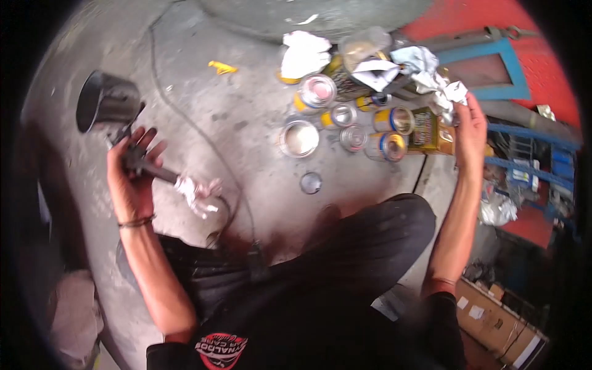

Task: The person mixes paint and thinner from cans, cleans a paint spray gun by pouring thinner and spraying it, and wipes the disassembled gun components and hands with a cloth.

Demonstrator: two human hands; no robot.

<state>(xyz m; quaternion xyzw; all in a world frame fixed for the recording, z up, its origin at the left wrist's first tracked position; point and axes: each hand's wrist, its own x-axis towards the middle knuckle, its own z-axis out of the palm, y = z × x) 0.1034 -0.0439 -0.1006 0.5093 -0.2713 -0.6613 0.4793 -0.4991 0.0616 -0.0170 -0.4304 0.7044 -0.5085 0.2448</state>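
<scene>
My left hand (137, 161) holds a spray gun (148, 168) with a dark metal cup (108, 102), its open mouth facing left. Whitish wrapping (198, 192) covers the gun's lower end, near a hose. On the right, my right hand (470, 132) is closed on crumpled white paper (455, 94) at the edge of a pile. Beside it stands a gold rectangular can (439, 137). Several round paint cans are grouped left of that, among them an open one with pale contents (300, 139) and one with a pinkish top (318, 91).
A small clear round lid (311, 182) lies on the concrete floor (259, 129). A dark cable (197, 126) runs across it. A yellow scrap (222, 68) lies farther back. To the right are a blue metal rack (536, 172) and a cardboard box (502, 324).
</scene>
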